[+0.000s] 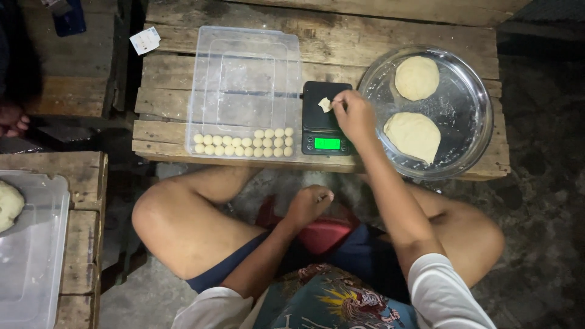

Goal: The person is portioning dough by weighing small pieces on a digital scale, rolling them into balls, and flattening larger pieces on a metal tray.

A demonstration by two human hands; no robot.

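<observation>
My right hand point(354, 116) reaches over a small black digital scale point(317, 119) with a lit green display, pinching a small piece of dough point(325, 105) just above its platform. My left hand point(309, 203) hangs low between my knees with the fingers curled; a bit of dough seems to sit at its fingertips, though I cannot tell for sure. Left of the scale stands a clear plastic tray point(244, 73) with two rows of several small dough balls point(244, 145) along its near edge. To the right, a round metal pan point(469, 116) carries two flat dough portions point(415, 103).
Everything rests on a low wooden pallet table point(341, 36). Another clear container point(30, 256) with a dough lump point(9, 204) sits on a wooden bench at the left. Another person's hand point(12, 120) shows at the far left edge. I sit on a red stool point(326, 234).
</observation>
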